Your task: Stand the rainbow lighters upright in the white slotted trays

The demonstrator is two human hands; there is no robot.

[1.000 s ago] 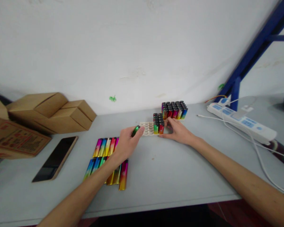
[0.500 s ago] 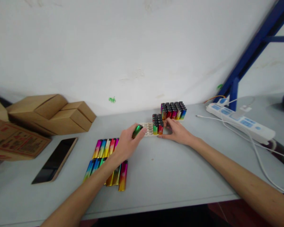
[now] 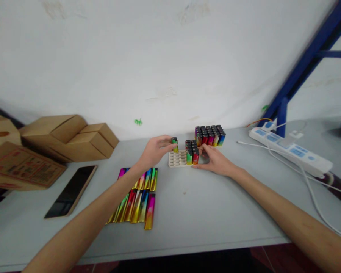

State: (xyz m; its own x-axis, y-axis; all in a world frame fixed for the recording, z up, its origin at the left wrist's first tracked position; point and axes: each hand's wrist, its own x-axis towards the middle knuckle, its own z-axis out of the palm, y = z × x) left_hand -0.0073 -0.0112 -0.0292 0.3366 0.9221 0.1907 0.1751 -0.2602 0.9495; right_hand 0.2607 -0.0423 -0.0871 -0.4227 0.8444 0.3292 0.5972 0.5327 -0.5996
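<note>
My left hand (image 3: 158, 151) is closed on a green and yellow lighter (image 3: 175, 147), held upright at the back of a white tray (image 3: 173, 165) with rows of slots. Whether its base sits in a slot, I cannot tell. Several lighters (image 3: 189, 158) stand upright in the tray's right part. My right hand (image 3: 213, 161) grips the tray's right end, thumb at the front corner and fingers behind, close beside those lighters. Loose lighters (image 3: 149, 210) in shiny rainbow colours lie flat in two rows, partly hidden under my left forearm.
Behind the tray, a full block of upright lighters (image 3: 213, 135) stands near the wall. At the left are cardboard boxes (image 3: 65, 136) and a phone (image 3: 71, 191). A white power strip (image 3: 292, 151) with cables lies at the right, by a blue metal frame (image 3: 282, 110).
My left hand has moved back over the tray and turned its green lighter from tilted to upright. More of the tray's slots show. My right hand stays at the tray's right end.
</note>
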